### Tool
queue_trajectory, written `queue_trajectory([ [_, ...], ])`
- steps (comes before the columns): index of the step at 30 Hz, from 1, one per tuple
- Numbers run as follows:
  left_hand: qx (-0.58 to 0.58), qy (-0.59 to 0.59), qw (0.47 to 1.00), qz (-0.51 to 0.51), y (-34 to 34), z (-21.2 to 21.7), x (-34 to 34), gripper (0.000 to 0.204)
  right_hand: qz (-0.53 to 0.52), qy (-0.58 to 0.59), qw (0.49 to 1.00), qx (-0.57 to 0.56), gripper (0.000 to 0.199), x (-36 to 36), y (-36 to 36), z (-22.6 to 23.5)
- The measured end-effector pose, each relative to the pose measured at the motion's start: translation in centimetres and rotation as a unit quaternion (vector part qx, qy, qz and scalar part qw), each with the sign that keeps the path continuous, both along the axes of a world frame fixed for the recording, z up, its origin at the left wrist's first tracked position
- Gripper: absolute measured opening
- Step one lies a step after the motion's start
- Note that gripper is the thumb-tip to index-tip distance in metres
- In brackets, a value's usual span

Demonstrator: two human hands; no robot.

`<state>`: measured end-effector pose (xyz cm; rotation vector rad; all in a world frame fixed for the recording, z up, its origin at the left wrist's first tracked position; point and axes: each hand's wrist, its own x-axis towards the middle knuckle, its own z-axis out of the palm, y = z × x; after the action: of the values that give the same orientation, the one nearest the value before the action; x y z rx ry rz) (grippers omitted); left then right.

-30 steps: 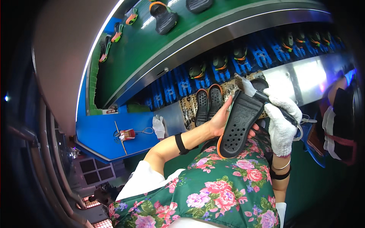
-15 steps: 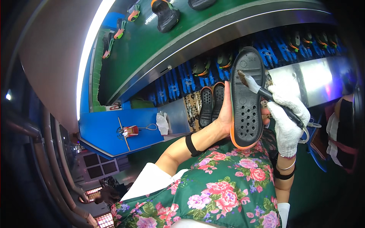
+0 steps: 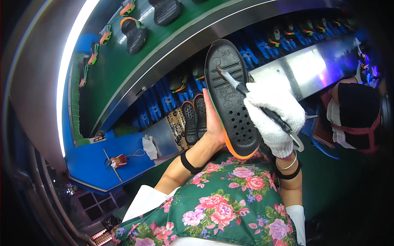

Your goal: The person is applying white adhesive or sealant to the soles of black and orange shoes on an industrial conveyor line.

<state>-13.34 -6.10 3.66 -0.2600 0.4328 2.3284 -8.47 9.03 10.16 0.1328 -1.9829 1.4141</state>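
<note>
Toward two o'clock from centre, we grasp the sole point(image 3: 226, 107) with our left hand point(image 3: 214, 128). At three, our gloved right hand point(image 3: 277, 117) grips a brush point(image 3: 232, 80), bristles aimed between ten and eleven.

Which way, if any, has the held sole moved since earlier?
Yes: the held sole has moved upward in view, its top end nearer the metal rail.
</note>
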Motion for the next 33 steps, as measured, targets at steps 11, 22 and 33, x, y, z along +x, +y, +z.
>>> queue_trajectory([
  [11,-0.122,0.111,0.986,-0.025,2.3,-0.6,2.0,0.104,-0.036,0.046,0.987,0.151,0.023,-0.1,0.1,0.8],
  [22,-0.169,0.131,0.977,-0.008,1.8,-1.6,1.1,0.102,-0.049,0.037,0.977,0.202,0.026,0.5,-0.1,1.4],
  [33,-0.133,0.102,0.985,0.027,1.9,-4.6,-0.1,0.099,0.046,0.003,0.997,0.06,0.032,1.2,-0.2,-0.1],
])
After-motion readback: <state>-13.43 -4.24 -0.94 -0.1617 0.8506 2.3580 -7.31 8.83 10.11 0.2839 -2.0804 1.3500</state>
